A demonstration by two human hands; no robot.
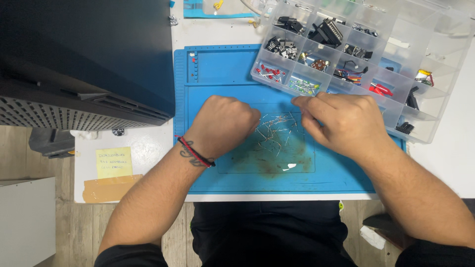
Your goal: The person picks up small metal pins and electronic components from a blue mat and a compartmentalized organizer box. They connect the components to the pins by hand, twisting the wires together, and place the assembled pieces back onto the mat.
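Observation:
My left hand rests knuckles-up on a blue work mat, fingers curled at the left edge of a loose pile of small wire-legged components. My right hand hovers over the pile's right side, thumb and forefinger pinched together near the top of the pile at the corner of a clear plastic compartment box. What the fingertips pinch is too small to make out. A red and black cord sits on my left wrist.
The compartment box holds several kinds of small electronic parts, black, red and green. A large dark machine housing overhangs the table's left. A yellow sticky note and tape lie at the front left. A white scrap lies on the mat.

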